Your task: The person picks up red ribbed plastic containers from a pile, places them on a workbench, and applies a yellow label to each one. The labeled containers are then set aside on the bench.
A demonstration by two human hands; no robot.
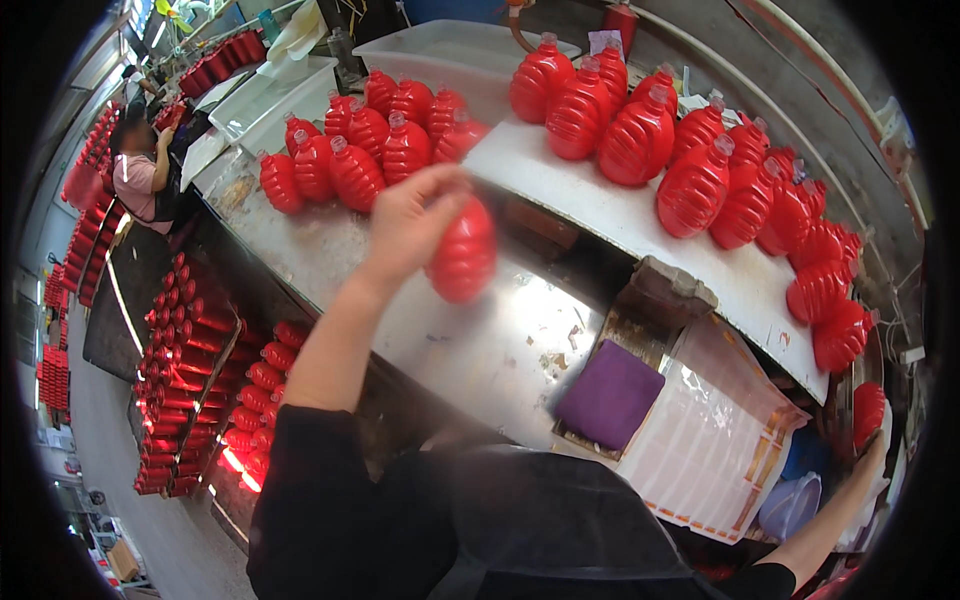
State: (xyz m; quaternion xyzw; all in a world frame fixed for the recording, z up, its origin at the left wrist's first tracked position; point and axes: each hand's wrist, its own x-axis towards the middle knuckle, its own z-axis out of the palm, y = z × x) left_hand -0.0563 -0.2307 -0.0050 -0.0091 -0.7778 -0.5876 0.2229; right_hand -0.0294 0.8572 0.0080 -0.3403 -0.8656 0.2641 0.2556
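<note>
My left hand (420, 220) is closed around the neck of a red ribbed plastic bottle (466, 255), held over the metal worktop and slightly blurred. Just beyond it stands a group of similar red bottles (357, 175) with clear necks. At the far right edge of the view, my right hand (879, 445) is on another red bottle (868, 412). Its fingers are partly hidden, and something white lies beside it. A purple pad (610, 394) sits on the worktop in front of me, next to a translucent sheet with orange tape (715, 430).
Many red bottles (693, 190) line a raised white board (600, 195) on the right. Clear plastic tubs (275, 95) stand at the back. Stacked red bottles (190, 380) fill the lower left. Another person (140, 175) works at far left. A bluish bucket (790, 506) is low at right.
</note>
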